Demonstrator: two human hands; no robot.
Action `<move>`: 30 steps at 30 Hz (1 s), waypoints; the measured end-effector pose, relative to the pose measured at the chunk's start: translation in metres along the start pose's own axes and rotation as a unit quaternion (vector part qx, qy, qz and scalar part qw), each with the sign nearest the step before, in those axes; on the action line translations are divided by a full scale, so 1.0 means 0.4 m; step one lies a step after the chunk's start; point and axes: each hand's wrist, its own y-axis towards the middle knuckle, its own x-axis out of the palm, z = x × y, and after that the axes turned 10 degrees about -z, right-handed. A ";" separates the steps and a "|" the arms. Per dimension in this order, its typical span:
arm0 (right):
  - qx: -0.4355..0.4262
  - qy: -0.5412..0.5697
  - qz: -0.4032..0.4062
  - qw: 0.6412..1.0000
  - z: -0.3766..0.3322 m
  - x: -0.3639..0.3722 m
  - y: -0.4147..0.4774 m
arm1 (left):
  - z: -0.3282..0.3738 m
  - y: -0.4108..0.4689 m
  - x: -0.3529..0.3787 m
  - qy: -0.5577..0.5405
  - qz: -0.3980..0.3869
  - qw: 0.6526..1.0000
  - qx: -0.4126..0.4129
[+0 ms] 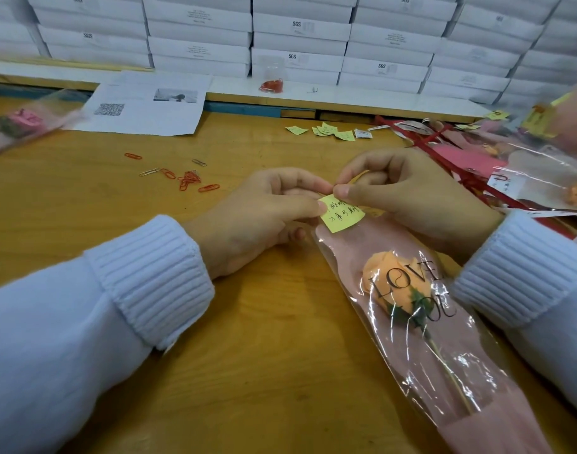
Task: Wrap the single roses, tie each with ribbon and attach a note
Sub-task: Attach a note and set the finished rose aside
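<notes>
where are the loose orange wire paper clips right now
In the head view the loose orange wire paper clips lie on the wooden table, left of centre, just beyond the left hand and nearer than the printed white paper sheet.

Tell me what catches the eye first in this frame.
The left hand and right hand pinch a yellow handwritten note at the top of a pink sleeve holding an orange rose, centre frame. Paper clips lie scattered to their left; stacked white boxes fill the back.
</notes>
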 end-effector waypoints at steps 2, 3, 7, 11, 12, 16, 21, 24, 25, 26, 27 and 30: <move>-0.006 0.008 0.000 1.000 0.003 -0.003 0.001 | 0.000 0.000 0.001 0.008 0.007 1.000 0.000; -0.007 0.008 0.001 1.000 0.004 -0.003 0.001 | 0.000 0.000 0.002 0.013 0.012 1.000 0.002; -0.009 -0.016 0.008 1.000 0.003 -0.002 0.000 | -0.001 0.003 0.003 0.024 0.035 0.999 0.006; -0.012 -0.013 -0.009 1.000 0.001 -0.009 -0.003 | -0.003 0.003 0.000 0.035 0.037 0.999 0.008; -0.012 -0.010 -0.010 1.000 0.001 -0.012 -0.003 | -0.004 0.002 0.000 0.036 0.036 0.999 0.008; -0.016 -0.005 -0.009 1.000 0.002 -0.015 -0.003 | -0.007 0.002 0.000 0.033 0.023 0.999 0.014; -0.025 -0.003 -0.015 1.000 -0.001 -0.015 -0.004 | -0.006 0.003 0.000 0.016 0.011 0.999 0.026; -0.033 -0.012 -0.014 0.999 -0.001 -0.014 -0.006 | -0.007 0.004 0.000 0.037 0.012 0.999 0.030; -0.033 -0.023 -0.013 0.999 -0.002 -0.013 -0.007 | -0.007 0.004 0.000 0.046 0.016 0.998 0.030; -0.032 -0.033 -0.011 0.999 -0.004 -0.012 -0.007 | -0.006 0.004 0.001 0.051 0.020 0.998 0.030; -0.028 -0.043 -0.009 0.999 -0.006 -0.012 -0.008 | -0.007 0.004 0.001 0.053 0.022 0.998 0.030; -0.016 -0.092 -0.009 0.996 -0.011 -0.007 -0.007 | -0.007 0.003 0.000 0.062 0.022 0.997 0.026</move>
